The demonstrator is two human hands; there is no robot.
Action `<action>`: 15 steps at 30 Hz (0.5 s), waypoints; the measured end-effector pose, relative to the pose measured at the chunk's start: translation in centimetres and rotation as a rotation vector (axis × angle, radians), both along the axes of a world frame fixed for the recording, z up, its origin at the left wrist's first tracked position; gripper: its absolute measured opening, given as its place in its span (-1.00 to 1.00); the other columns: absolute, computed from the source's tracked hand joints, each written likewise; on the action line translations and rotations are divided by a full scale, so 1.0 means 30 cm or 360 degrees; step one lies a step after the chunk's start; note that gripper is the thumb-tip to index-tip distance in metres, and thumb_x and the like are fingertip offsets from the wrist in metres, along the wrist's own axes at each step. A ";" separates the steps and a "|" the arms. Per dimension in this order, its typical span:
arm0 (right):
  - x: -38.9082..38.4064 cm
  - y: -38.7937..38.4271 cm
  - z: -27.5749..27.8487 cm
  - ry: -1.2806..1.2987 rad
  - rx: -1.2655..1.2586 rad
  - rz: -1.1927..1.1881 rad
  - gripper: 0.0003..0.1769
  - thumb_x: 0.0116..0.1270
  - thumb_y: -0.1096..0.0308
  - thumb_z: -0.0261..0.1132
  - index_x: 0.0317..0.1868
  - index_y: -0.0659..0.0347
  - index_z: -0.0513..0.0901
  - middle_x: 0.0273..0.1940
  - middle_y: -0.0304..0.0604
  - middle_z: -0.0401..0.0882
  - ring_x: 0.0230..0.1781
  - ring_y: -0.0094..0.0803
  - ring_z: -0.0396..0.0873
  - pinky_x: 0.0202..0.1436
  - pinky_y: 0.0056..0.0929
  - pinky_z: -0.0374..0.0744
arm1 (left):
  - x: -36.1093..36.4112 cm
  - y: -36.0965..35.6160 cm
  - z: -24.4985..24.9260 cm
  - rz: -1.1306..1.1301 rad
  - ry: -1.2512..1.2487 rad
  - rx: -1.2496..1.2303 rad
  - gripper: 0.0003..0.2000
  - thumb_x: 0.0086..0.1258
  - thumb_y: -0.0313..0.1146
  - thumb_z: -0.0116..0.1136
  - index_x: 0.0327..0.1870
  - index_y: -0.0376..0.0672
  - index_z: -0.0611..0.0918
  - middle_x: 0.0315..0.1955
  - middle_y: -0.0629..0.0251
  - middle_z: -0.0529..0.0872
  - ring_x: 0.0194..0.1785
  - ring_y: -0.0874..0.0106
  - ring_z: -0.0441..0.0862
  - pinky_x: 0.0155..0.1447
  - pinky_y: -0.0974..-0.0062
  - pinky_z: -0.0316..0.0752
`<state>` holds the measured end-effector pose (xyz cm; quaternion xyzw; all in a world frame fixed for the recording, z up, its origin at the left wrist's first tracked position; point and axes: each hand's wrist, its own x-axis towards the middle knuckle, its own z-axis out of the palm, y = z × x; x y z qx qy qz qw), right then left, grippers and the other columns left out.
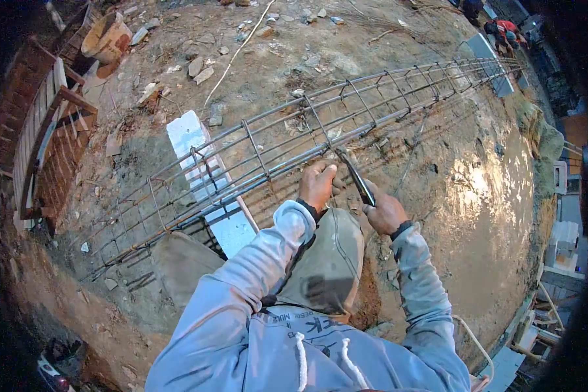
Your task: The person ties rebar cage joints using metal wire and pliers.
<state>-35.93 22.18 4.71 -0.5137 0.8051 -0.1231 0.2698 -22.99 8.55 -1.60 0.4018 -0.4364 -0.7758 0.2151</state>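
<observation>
A long cage of steel rebar with square stirrups runs slantwise in front of me, from the lower left to the upper right. My right hand is wrapped round the dark handles of a pair of pincers. Their jaws point up and left and meet the near lower bar at a stirrup. Close beside that spot, just below the bar, my left hand has its fingers curled together; what they pinch, if anything, is hidden. Thin wire hangs over my knee below the hands.
A white block supports the cage's near part, and another white block its far end. Further off, a person in red bends down. Wooden boards and a dirty bucket stand left. Wet, shiny ground lies right.
</observation>
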 end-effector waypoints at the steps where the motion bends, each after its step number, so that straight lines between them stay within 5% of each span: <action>1: -0.013 -0.010 0.003 -0.0021 0.0060 0.0001 -0.28 0.05 0.40 0.11 0.32 0.06 0.22 -0.30 0.23 0.57 -0.25 0.14 0.54 -0.15 -0.02 0.49 | 0.010 -0.005 0.022 -0.0040 -0.0085 -0.0237 -0.75 0.31 -0.26 0.03 -0.25 -0.30 0.61 -0.55 0.27 0.63 -0.53 0.47 0.57 -0.41 0.47 0.44; 9: -0.057 -0.071 0.113 0.0066 0.0292 0.0280 -0.20 0.06 0.38 0.17 0.38 0.01 0.15 -0.34 0.25 0.55 -0.24 0.14 0.54 -0.14 -0.02 0.49 | 0.005 -0.003 0.021 -0.0086 -0.0290 -0.0584 -0.67 0.25 -0.19 0.10 -0.26 -0.34 0.66 -0.51 0.25 0.69 -0.48 0.50 0.55 -0.34 0.43 0.41; 12: -0.068 -0.072 0.097 0.0341 0.0366 0.0261 -0.39 0.15 0.29 0.20 0.26 0.07 0.32 -0.40 0.20 0.54 -0.28 0.08 0.55 -0.17 -0.07 0.51 | 0.009 0.009 0.051 0.0046 -0.0015 -0.0213 -0.65 0.27 -0.13 0.10 -0.31 -0.31 0.66 -0.54 0.32 0.65 -0.50 0.51 0.53 -0.36 0.49 0.39; 14: -0.114 -0.060 0.006 -0.0547 0.0311 0.0127 -0.62 0.23 0.17 0.23 0.01 0.14 0.48 -0.45 0.09 0.54 -0.33 -0.07 0.57 -0.19 -0.15 0.53 | 0.007 -0.004 0.068 0.0043 0.0020 -0.0132 -0.71 0.35 -0.17 0.06 -0.45 -0.24 0.57 -0.60 0.41 0.53 -0.50 0.61 0.48 -0.42 0.52 0.44; 15: -0.104 -0.085 0.068 -0.0766 0.0453 0.0103 -0.62 0.29 0.01 0.19 -0.21 0.20 0.51 -0.45 -0.05 0.56 -0.38 -0.21 0.57 -0.30 -0.25 0.51 | -0.013 -0.012 -0.025 -0.0037 -0.0065 -0.0040 -0.68 0.34 -0.09 0.08 -0.34 -0.23 0.57 -0.58 0.42 0.56 -0.46 0.59 0.51 -0.35 0.54 0.46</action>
